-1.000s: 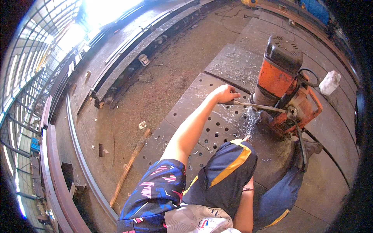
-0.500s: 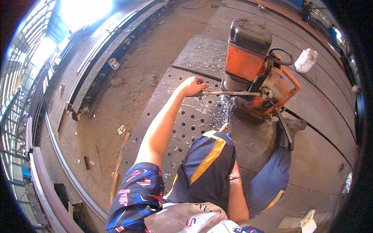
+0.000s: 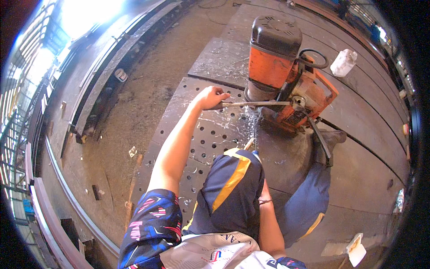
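My left hand (image 3: 212,97) is closed around the end of a long feed lever (image 3: 255,103) on an orange and black magnetic drill (image 3: 271,62). The lever lies almost level, running from my hand to the drill's hub. My right hand (image 3: 265,193) is mostly hidden behind my raised knee; only its wrist side shows, so its fingers cannot be made out. Past the knee a small blue tip (image 3: 255,153) sticks out, in line with a whitish streak leading up to the drill's base. Beneath the drill lies a steel plate (image 3: 190,134) with rows of drilled holes, strewn with metal shavings.
A second lever (image 3: 319,139) points toward my right foot (image 3: 333,136), beside the drill. A white plastic jug (image 3: 343,62) stands at the far right. A black cable (image 3: 371,157) crosses the plates. Long steel beams (image 3: 134,49) lie at the left; a white bucket (image 3: 121,75) sits near them.
The whole view has shifted slightly, so the drill and plate appear a little farther left. My left hand keeps its grip on the lever, whose angle looks nearly the same.
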`<state>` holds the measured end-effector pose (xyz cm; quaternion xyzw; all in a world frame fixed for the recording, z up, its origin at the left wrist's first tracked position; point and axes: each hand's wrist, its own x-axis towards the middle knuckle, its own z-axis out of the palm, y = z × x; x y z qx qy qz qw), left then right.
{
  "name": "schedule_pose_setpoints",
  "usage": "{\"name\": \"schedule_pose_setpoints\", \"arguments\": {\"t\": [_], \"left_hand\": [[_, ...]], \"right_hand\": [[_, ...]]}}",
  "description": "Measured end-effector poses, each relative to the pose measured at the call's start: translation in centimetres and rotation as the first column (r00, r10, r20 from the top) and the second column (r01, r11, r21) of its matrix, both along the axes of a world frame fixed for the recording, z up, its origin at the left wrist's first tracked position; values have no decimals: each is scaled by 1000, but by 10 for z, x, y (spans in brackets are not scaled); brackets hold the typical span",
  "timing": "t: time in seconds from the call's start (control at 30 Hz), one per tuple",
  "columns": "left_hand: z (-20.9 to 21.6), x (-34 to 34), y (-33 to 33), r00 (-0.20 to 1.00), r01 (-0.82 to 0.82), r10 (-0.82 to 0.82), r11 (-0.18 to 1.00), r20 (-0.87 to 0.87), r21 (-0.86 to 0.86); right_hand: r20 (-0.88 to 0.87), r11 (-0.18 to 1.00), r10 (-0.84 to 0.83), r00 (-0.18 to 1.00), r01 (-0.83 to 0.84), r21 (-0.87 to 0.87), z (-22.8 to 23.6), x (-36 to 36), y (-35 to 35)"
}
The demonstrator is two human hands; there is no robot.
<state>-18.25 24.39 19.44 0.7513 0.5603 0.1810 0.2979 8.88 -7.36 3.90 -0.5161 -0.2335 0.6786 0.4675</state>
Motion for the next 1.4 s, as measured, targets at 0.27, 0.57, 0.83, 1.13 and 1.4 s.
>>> {"name": "schedule_pose_setpoints", "arguments": {"t": [0.27, 0.57, 0.83, 1.13, 1.4], "left_hand": [[2, 1, -2, 1000, 4, -4, 1000, -6, 11], [6, 2, -3, 1000, 10, -11, 999, -17, -31], [0, 0, -1, 999, 2, -4, 999, -41, -35], [-8, -1, 1, 1000, 11, -11, 1000, -9, -19], [-10, -2, 1, 1000, 8, -8, 1000, 1, -5]], "right_hand": [[2, 1000, -4, 1000, 4, -6, 1, 3, 0], [-5, 1000, -8, 1000, 8, -20, 0, 5, -1], [-4, 999, -10, 1000, 10, -50, -1, 6, -2], [32, 999, 33, 999, -31, -36, 4, 9, -3], [-28, 986, -44, 999, 48, 158, 33, -6, 12]]}}
